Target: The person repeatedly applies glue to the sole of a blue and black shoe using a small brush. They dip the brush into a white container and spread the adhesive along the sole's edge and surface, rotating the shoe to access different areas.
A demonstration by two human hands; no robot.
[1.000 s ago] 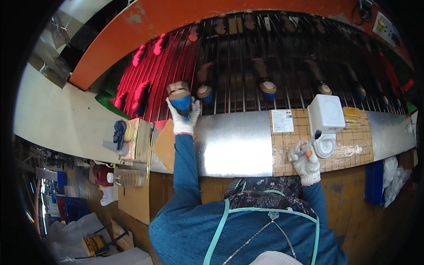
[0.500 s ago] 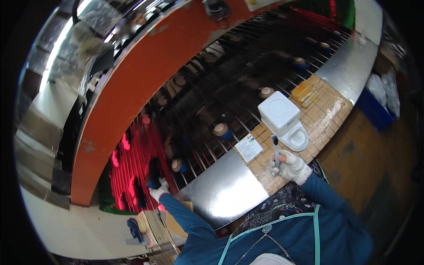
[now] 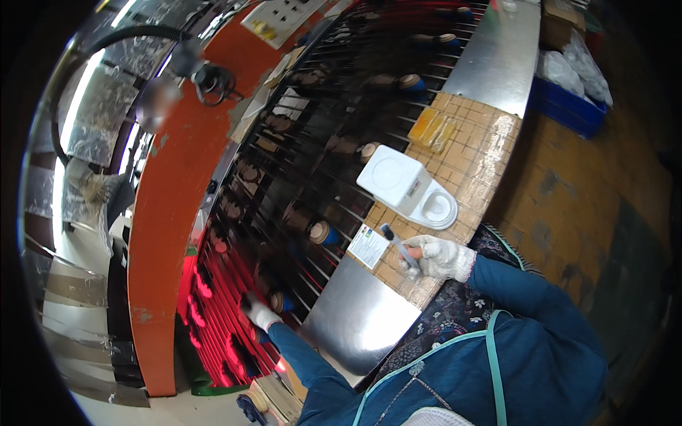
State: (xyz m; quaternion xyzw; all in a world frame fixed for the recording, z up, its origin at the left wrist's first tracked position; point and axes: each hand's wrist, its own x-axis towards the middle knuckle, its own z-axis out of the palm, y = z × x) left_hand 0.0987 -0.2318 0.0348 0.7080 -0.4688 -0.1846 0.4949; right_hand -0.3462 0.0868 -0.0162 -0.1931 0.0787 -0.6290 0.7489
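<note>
My right hand (image 3: 444, 258), in a white glove with bare thumb and fingertip, is closed around the grey handle of a small brush (image 3: 398, 243). Dark bristles tip the brush, which leans up and left over the cardboard-covered ledge. Just beyond it stands a white plastic dispenser (image 3: 393, 176) with a round cup at its front. My gloved left hand (image 3: 260, 312) reaches over the rack of rods at the red-lit end. Dark material sits at its fingertips, but blur hides the grip. Beside that hand is a dark shoe-like piece with a blue-and-tan round end (image 3: 281, 302).
Several similar pieces, such as one with a blue band (image 3: 321, 232), lie across the rods. A printed card (image 3: 368, 246) and a yellow block (image 3: 432, 129) rest along the ledge. An orange beam (image 3: 170, 213) runs behind. A blue crate (image 3: 568, 106) holds plastic bags at right.
The view has turned, so the scene sits further left. My right hand has tipped the brush from upright to a leftward slant. My left hand stays over the red-lit rods.
</note>
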